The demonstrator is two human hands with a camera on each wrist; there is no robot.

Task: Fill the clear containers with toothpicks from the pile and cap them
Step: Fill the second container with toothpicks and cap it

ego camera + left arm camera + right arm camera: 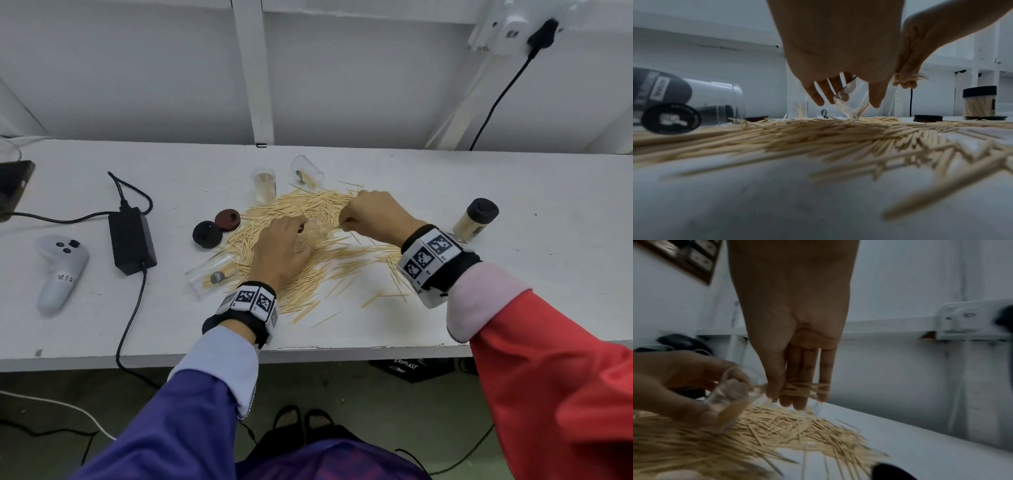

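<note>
Item: toothpick pile (308, 246), loose, spread across the middle of the white worktop (513, 192).

Item: my left hand (282, 250), over the pile, fingers curled round a clear container (846, 104), which it holds tilted, mouth toward the right.

Item: my right hand (371, 214), just right of the left, thumb and fingers pinching a toothpick bundle (803, 388) at the mouth of that container.

Item: upright clear container (263, 185), far edge of the pile, a few toothpicks inside.

Item: toppled clear container (307, 172), just right of the upright one, toothpicks spilling from it.

Item: near-left clear container (209, 274), on its side, touching the pile.

Item: capped container (474, 219), full, black lid on, right of the pile.

Item: two loose caps, black cap (207, 234) and brown cap (227, 219), left of the pile.

Item: power adapter (132, 240) and white controller (60, 270), far left.
</note>
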